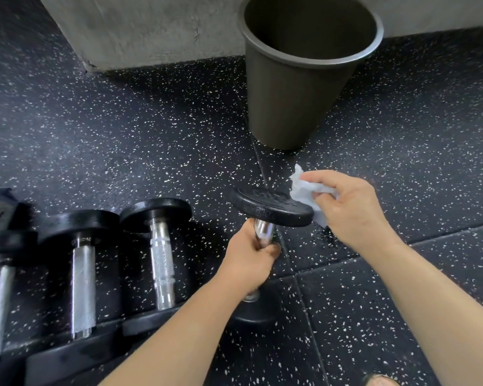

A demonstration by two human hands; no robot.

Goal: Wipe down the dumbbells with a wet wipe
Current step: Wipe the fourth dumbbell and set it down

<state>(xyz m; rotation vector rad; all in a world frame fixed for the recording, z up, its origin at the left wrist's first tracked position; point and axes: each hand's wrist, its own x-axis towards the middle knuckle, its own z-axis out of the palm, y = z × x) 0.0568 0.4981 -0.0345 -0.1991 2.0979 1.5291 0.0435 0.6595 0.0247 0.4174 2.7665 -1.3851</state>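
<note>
**One dumbbell in hand, wipe on its upper plate; three more lie alongside**

Nearest the camera, the left hand (251, 257) is curled tight round the chrome handle of the held dumbbell (271, 204), standing it nearly upright over the speckled floor (123, 135). Its lower plate shows just under the wrist; whether it rests on the floor I cannot tell.

A little farther out, the right hand (352, 207) pinches a crumpled wet wipe (304, 190) between thumb and fingertips, with the wipe against the rim of the upper plate. That plate looks glossy, perhaps damp. I judge that wiping of this plate is under way, while the handle under the left hand and the lower plate are probably left to do.

To the left, three other dumbbells (161, 254) lie side by side on the floor, and neither hand touches them. Nothing shows whether they have been wiped, so most of the job may yet remain.

Beyond the wipe stands an open dark bin (299, 101), likely where the wipe ends up, and behind it a concrete wall (151, 29).
</note>
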